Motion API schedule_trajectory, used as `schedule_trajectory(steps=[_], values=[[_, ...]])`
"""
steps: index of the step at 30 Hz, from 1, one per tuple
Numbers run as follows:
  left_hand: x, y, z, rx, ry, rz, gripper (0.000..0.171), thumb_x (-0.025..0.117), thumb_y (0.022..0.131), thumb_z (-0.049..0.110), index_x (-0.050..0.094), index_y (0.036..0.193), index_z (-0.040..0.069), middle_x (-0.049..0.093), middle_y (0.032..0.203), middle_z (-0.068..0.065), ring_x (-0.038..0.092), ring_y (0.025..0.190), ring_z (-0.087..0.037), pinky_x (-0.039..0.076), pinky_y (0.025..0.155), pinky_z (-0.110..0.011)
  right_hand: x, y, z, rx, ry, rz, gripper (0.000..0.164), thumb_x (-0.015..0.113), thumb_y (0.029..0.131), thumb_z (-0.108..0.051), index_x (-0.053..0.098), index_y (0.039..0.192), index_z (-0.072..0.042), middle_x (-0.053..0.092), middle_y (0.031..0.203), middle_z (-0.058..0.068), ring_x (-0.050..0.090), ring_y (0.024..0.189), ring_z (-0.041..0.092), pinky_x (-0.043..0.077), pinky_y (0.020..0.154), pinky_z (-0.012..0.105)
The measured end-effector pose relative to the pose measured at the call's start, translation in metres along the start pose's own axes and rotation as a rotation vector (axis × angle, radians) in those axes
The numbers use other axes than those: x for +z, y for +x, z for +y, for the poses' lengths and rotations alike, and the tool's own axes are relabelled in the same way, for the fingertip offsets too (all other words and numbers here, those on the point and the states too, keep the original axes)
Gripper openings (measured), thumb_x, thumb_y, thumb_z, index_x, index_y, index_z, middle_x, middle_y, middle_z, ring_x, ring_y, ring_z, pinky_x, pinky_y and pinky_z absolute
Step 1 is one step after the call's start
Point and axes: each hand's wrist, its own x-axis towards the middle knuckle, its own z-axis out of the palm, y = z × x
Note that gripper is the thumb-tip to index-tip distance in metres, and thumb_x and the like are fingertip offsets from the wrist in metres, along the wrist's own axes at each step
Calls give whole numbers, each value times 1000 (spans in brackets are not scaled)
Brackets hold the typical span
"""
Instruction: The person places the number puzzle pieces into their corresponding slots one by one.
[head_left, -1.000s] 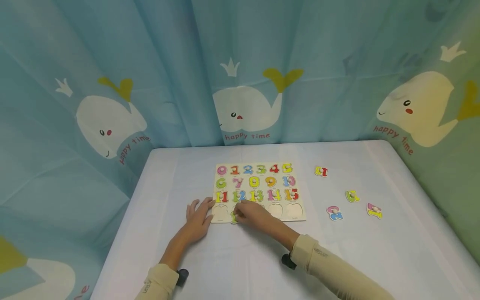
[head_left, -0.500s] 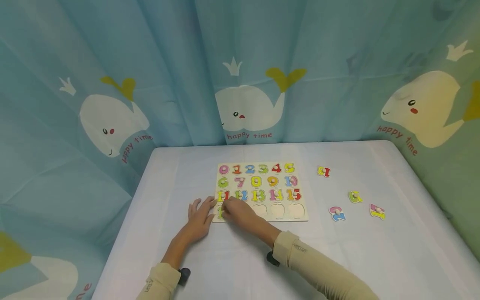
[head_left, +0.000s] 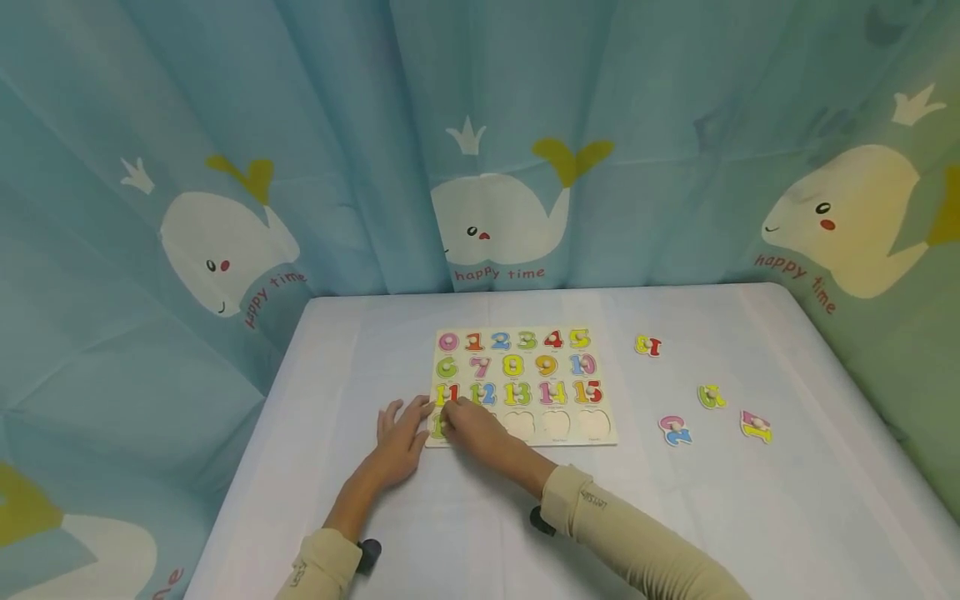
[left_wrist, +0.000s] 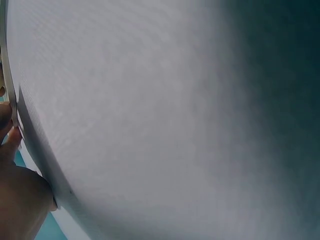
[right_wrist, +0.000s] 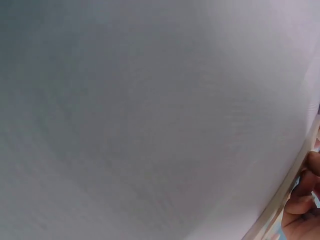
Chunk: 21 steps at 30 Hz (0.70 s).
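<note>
A wooden number puzzle board [head_left: 557, 423] lies on the table, its upper three rows filled with knobbed number pieces. My right hand [head_left: 476, 432] pinches a green-yellow number puzzle piece [head_left: 437, 427] at the leftmost recess of the bottom row; the fingers cover much of it, and whether it is fully seated I cannot tell. My left hand [head_left: 399, 440] rests with spread fingers at the board's left edge. In the left wrist view, fingers of the left hand [left_wrist: 20, 195] touch the board's side. The right wrist view catches the right hand's curled fingers [right_wrist: 300, 205] over the board edge.
To the right of the board lie several loose pieces: a yellow-red one [head_left: 648, 346], a green-yellow one [head_left: 711, 396], a pink-blue one [head_left: 676, 431] and a pink-yellow one [head_left: 756, 426]. A whale-print curtain [head_left: 360, 208] hangs behind the white table [head_left: 480, 517].
My right hand has carried the number puzzle piece left, from the board's lower edge to the first bottom recess. Over the last half second it has hardly moved. The left hand stays put.
</note>
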Motion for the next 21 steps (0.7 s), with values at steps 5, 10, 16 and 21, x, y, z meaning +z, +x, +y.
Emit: schedule_trajectory(steps=[5, 10, 16, 21], values=[[2, -1, -2, 13, -9, 21, 45, 51, 92, 4, 44, 136, 0, 36, 144, -15, 15, 131, -48, -2, 101, -67, 0, -9, 2, -13, -20, 14, 19, 64, 89, -9, 58, 106, -5, 58, 83, 2, 53, 69, 11, 45, 60, 20], [0, -1, -3, -3, -17, 15, 45, 51, 93, 7, 43, 137, 1, 35, 145, -13, 14, 132, -46, -3, 102, -66, -3, -22, 6, 35, 20, -1, 20, 65, 88, -10, 53, 103, -7, 53, 81, -1, 49, 67, 9, 44, 60, 20], [1, 0, -1, -5, -6, 22, 45, 51, 93, 6, 44, 137, 1, 36, 145, -14, 15, 132, -46, -2, 102, -66, -15, -40, 23, 29, 96, 28, 13, 67, 86, -8, 57, 95, -7, 50, 82, -3, 49, 72, 9, 46, 64, 22], [2, 0, 0, 1, 1, 27, 45, 51, 92, 5, 44, 136, 0, 36, 144, -14, 15, 132, -47, -1, 101, -67, -24, -50, 33, 58, 126, 27, 7, 66, 85, -8, 61, 91, -9, 50, 80, -5, 47, 72, 9, 45, 65, 23]])
